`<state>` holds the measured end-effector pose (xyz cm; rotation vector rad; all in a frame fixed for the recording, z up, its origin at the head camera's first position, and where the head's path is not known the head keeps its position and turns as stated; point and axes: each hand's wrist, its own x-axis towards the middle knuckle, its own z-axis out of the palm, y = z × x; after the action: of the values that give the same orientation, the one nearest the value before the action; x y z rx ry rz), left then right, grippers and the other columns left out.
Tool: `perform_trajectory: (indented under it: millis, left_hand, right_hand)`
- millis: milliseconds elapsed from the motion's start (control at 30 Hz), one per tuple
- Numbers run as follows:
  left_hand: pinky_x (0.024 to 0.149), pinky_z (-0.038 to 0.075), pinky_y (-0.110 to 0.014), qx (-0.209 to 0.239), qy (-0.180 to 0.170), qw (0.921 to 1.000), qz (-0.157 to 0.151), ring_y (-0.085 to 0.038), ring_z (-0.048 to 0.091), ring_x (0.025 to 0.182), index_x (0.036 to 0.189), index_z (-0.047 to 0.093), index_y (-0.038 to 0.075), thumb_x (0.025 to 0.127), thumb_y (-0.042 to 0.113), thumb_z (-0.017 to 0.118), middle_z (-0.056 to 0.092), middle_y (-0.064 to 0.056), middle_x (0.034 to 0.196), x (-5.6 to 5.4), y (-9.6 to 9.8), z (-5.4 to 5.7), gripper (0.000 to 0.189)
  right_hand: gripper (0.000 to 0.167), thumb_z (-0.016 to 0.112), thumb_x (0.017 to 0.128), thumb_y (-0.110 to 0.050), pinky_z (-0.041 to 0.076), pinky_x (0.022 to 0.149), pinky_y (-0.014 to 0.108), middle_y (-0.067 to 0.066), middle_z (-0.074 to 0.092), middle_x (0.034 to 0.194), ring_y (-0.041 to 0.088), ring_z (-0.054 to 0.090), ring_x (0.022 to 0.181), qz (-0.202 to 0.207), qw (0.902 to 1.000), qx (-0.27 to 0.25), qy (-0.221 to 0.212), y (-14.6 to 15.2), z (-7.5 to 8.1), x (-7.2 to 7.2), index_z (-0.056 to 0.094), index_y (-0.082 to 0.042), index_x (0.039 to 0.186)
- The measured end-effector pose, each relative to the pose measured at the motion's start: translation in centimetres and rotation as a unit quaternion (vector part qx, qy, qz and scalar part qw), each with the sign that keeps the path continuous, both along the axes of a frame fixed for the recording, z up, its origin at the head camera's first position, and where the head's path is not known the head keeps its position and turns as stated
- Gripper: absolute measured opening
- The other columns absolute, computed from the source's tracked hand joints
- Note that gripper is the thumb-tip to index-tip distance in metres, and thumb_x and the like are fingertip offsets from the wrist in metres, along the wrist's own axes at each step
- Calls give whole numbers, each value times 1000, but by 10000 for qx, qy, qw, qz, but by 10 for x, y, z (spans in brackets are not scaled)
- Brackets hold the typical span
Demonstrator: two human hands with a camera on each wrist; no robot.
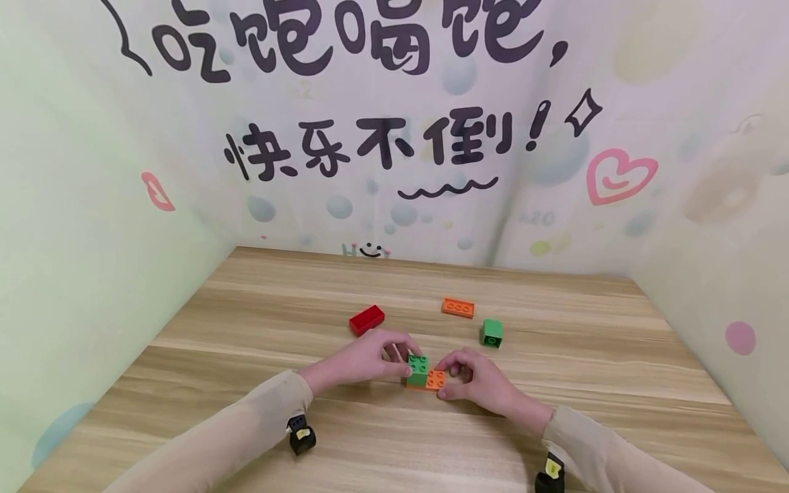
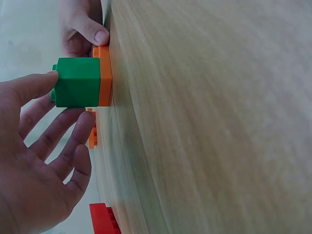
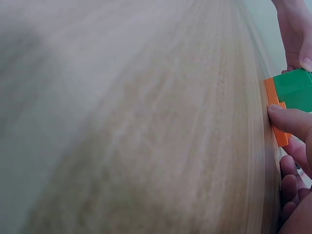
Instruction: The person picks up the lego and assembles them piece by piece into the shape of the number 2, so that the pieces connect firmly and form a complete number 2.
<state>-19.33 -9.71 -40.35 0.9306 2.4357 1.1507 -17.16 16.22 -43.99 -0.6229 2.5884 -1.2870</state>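
A green toy brick with studs on top sits on the left half of a flat orange brick, whose right studs are bare. My left hand holds the green brick between thumb and forefinger; its other fingers spread beside it in the left wrist view. From the right, my right hand pinches the orange brick's free end, thumb at the near side and forefinger behind. In the right wrist view the right thumb lies against the orange brick's side.
Behind the left hand lies a red brick. Farther back are another flat orange brick and a second green brick, toward the right. A printed cloth wall borders the wooden table at the back.
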Motion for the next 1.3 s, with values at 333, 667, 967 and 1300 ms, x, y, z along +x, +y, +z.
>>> perform_trajectory:
  millis: [333,667,967,1300]
  left_hand:
    - [85,53,-29,59,-128,9999,70,-11,63,90,117,69,22,91,20,71,71,3,102,0,0,-2,25]
    - [85,53,-26,-104,109,9998,-104,-8,65,92,120,66,22,92,22,70,71,3,108,-1,-4,1,29]
    - [80,53,-27,165,770,9969,-20,-12,67,92,123,66,14,90,17,72,71,-7,109,-14,-16,13,33]
    - [83,54,-28,383,873,9950,283,-14,64,95,125,64,15,90,17,72,70,-3,110,-28,-34,21,36]
  right_hand:
    - [35,85,77,-24,36,67,20,7,58,96,15,45,82,-20,10000,-42,5,0,1,2,69,-14,106]
    - [34,85,76,-24,37,68,20,7,58,96,15,46,82,-6,10000,-55,6,-1,0,3,69,-14,105]
    - [34,85,76,-24,38,68,20,7,58,95,15,46,81,17,9999,87,63,-1,2,3,69,-14,105]
    - [34,85,76,-23,37,67,20,9,59,95,15,46,81,22,10000,17,-80,-1,5,2,70,-12,105]
